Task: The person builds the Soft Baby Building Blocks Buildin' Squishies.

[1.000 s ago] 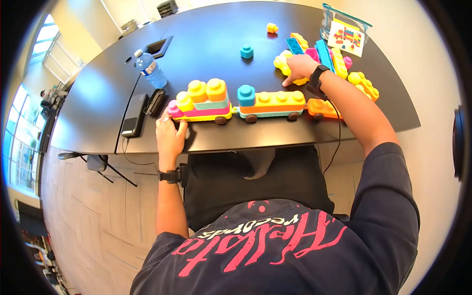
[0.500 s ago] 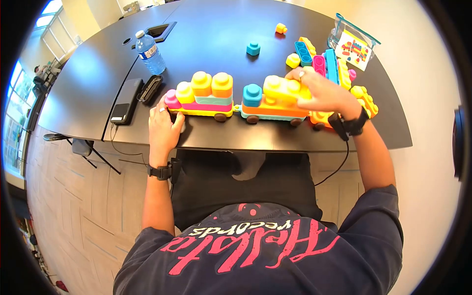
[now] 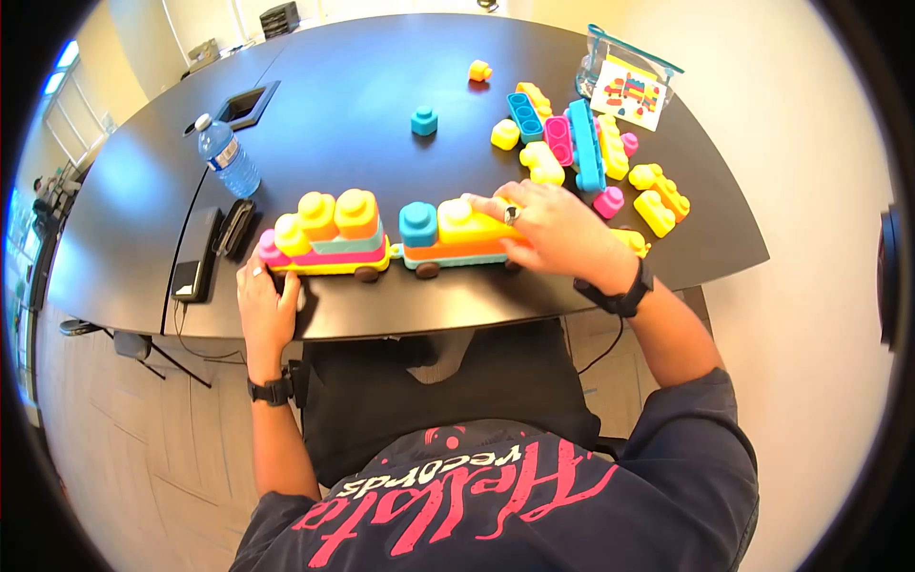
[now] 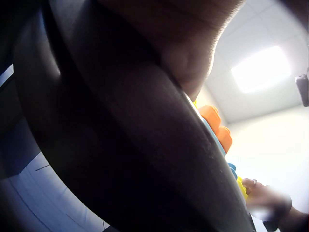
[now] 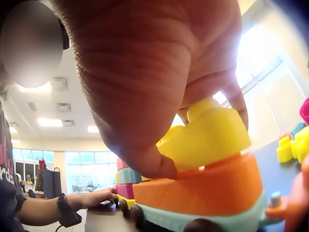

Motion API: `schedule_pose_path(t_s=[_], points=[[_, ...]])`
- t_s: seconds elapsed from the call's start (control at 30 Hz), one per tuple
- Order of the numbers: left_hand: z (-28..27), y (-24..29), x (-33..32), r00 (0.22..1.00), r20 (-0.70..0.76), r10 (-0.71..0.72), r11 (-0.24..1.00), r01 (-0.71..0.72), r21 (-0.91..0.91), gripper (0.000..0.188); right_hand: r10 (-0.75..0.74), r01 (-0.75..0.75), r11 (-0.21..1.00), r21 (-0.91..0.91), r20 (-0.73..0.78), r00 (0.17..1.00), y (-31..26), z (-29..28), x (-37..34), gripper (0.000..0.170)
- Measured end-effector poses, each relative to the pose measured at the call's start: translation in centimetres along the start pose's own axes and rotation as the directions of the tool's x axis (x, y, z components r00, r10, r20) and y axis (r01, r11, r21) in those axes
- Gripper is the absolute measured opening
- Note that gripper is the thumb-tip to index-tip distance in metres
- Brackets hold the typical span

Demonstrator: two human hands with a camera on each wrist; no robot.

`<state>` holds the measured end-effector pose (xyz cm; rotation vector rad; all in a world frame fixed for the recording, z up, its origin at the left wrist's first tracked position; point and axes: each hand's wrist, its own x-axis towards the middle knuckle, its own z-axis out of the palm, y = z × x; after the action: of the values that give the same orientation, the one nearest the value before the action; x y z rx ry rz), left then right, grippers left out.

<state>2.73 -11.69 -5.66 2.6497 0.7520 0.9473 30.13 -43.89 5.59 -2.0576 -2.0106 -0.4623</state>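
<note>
Well left of the orange wagon (image 3: 459, 251) stands a bottle (image 3: 229, 164). The left hand (image 3: 266, 310), thumb spread from its fingers, touches the outer end of the front wagon (image 3: 334, 257), hitched left of the orange wagon. On that wagon sits a blue brick (image 3: 417, 224), then a yellow brick (image 5: 207, 137), which the right hand (image 3: 558, 234) grips. Loose bricks (image 3: 586, 148) lie beyond the wagon, rightward.

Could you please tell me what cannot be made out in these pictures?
- Head view: most of the orange end car, hidden by the right hand; print on the bottle label, too small.
- Left wrist view: what the left hand touches, hidden behind the table.
- Right wrist view: the rest of the orange end car, cut off by the right edge.
</note>
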Motion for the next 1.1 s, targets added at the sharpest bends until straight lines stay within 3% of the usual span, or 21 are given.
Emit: schedule_pose_path(t_s=[0.2,0.33,0.37,0.4,0.47,0.53,0.57,0.63,0.67,0.7,0.73,0.83,0.9,0.93,1.0,1.07,1.1], points=[[-0.2,0.0,0.0,0.995,0.094,-0.019,1.000,0.019,0.003,0.055,0.118,-0.122,0.989,0.084,0.046,0.992,-0.7,1.2,-0.4,0.064],[0.5,0.1,0.1,1.000,0.015,-0.003,1.000,0.003,0.012,0.059,0.119,-0.121,0.990,0.067,0.032,0.992,-0.6,1.9,-0.6,0.066],[0.5,0.2,0.2,1.000,-0.016,0.021,0.999,-0.021,0.042,0.063,0.127,-0.143,0.982,0.125,0.124,0.984,-0.4,1.2,-0.3,0.064],[0.4,0.3,0.2,0.998,-0.046,0.045,0.996,-0.042,0.073,0.066,0.126,-0.141,0.982,0.124,0.122,0.984,0.0,0.9,-0.2,0.064],[0.4,0.2,0.1,0.999,-0.033,0.015,0.997,-0.012,0.076,0.069,0.130,-0.119,0.785,0.608,0.026,0.991,1.2,0.2,-0.4,0.061],[0.5,0.2,0.2,0.999,-0.024,-0.023,0.996,0.025,0.082,0.071,0.266,-0.313,0.625,0.715,0.182,0.947,3.6,-1.2,-0.1,0.053],[0.4,0.3,0.2,0.999,0.007,-0.047,0.996,0.046,0.078,0.071,0.289,-0.353,0.696,0.626,0.205,0.935,4.9,-2.8,0.1,0.048],[0.1,0.9,0.1,0.999,-0.003,-0.037,0.999,0.037,0.029,0.071,0.385,-0.548,0.643,0.535,0.394,0.835,8.7,-4.5,0.1,0.047],[0.0,1.0,0.1,0.999,-0.010,-0.045,0.998,0.045,0.036,0.071,0.420,-0.602,0.720,0.346,0.473,0.774,10.8,-5.3,0.1,0.048],[-0.1,1.1,0.1,0.999,0.010,-0.049,0.998,0.048,0.041,0.068,0.473,-0.608,0.768,0.200,0.462,0.750,12.5,-5.7,-0.2,0.049],[-0.2,1.1,0.1,0.998,0.029,-0.052,0.998,0.051,0.042,0.064,0.497,-0.647,0.760,0.067,0.580,0.645,14.0,-6.8,1.0,0.050],[-0.2,1.3,0.1,0.999,-0.017,-0.029,0.999,0.030,0.032,0.066,0.523,-0.556,0.825,-0.096,0.504,0.688,18.3,-5.5,4.1,0.051],[0.0,1.2,0.0,0.999,-0.034,-0.016,0.999,0.017,0.041,0.066,0.566,-0.620,0.774,0.125,0.302,0.767,19.6,-3.8,6.5,0.042],[0.2,0.9,0.0,0.999,-0.016,-0.035,0.999,0.035,0.040,0.067,0.559,-0.614,0.779,0.127,0.302,0.772,21.2,-2.6,7.6,0.042],[-0.1,0.8,0.2,0.998,0.002,-0.056,0.997,0.056,0.048,0.067,0.634,-0.528,0.773,-0.351,0.417,0.651,23.6,-0.1,9.3,0.033],[-0.4,1.4,0.3,1.000,-0.010,-0.024,0.999,0.024,0.036,0.070,0.724,-0.443,0.683,-0.581,0.621,0.301,21.3,0.0,10.0,0.034],[-0.3,1.2,0.2,0.999,-0.011,-0.030,0.999,0.030,0.029,0.071,0.712,-0.428,0.702,-0.570,0.583,0.392,21.3,0.7,9.3,0.031]])
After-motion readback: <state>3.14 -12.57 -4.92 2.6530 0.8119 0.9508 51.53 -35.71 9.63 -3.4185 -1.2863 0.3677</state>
